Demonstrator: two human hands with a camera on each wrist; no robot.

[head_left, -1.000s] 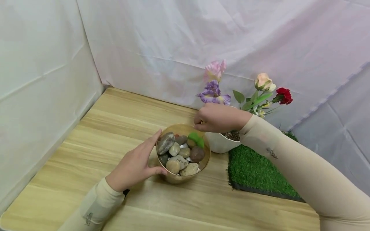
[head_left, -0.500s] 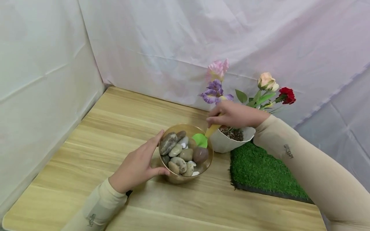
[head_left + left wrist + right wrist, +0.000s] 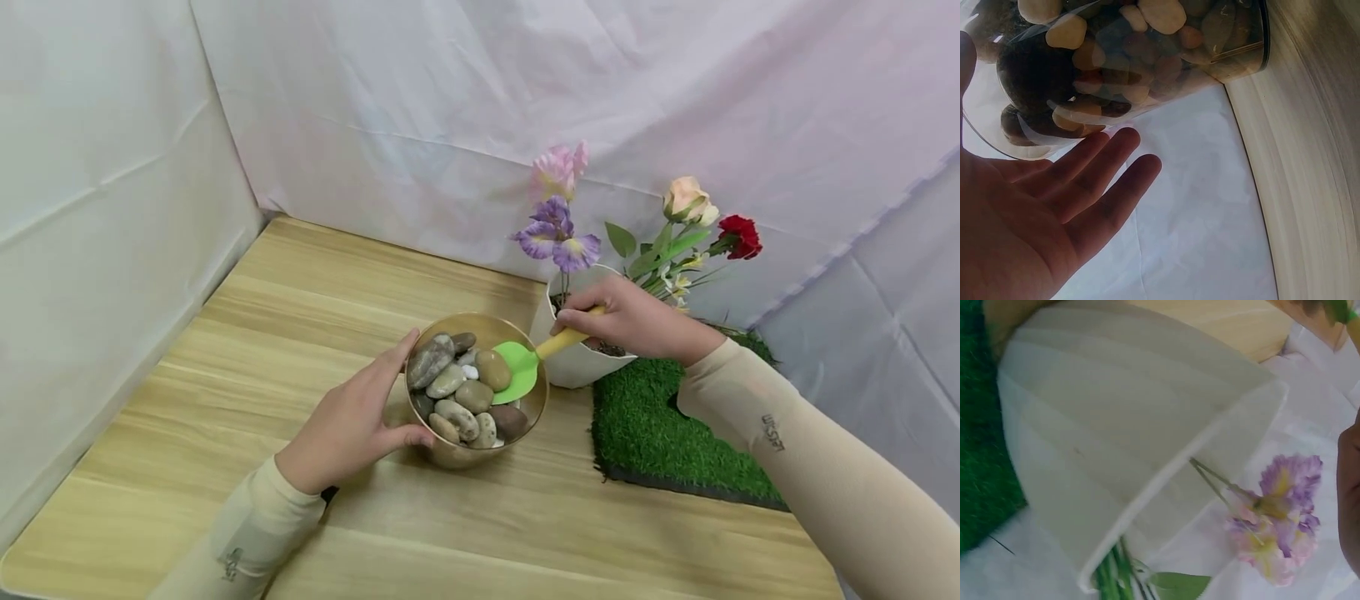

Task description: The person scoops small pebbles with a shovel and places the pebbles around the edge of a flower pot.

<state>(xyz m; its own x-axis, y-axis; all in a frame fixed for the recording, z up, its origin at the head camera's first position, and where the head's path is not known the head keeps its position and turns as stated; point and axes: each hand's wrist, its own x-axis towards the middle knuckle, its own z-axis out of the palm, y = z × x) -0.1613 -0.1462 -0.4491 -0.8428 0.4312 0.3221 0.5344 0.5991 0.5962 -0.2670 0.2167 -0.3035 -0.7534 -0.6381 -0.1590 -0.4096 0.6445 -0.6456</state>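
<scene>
My left hand (image 3: pixel 348 421) holds a see-through amber bowl (image 3: pixel 457 457) from its left side, thumb in front and fingers behind. Several smooth stones (image 3: pixel 475 397) fill the bowl; through its wall in the left wrist view, smaller pebbles (image 3: pixel 1163 15) show too, with the outer fingers (image 3: pixel 1119 187) stretched out below. My right hand (image 3: pixel 637 317) grips the yellow handle (image 3: pixel 562 342) of a toy shovel at the bowl's right. Its green blade (image 3: pixel 517 371) reaches over the rim, against a tan stone (image 3: pixel 493 369). In the right wrist view only part of that hand (image 3: pixel 1350 494) shows.
Right behind the bowl stands a white flowerpot (image 3: pixel 581 371) holding dark soil, a purple iris (image 3: pixel 558 233), a peach rose (image 3: pixel 686 200) and a red carnation (image 3: pixel 741 237). A green turf mat (image 3: pixel 660 442) lies beside it. White cloth (image 3: pixel 412 100) hangs behind the wooden table (image 3: pixel 262 358).
My right hand has moved right and the shovel's handle has tipped lower, bringing its blade into fuller view. Some stones have shifted, the reddish-brown one toward the front. My left hand stays at the bowl.
</scene>
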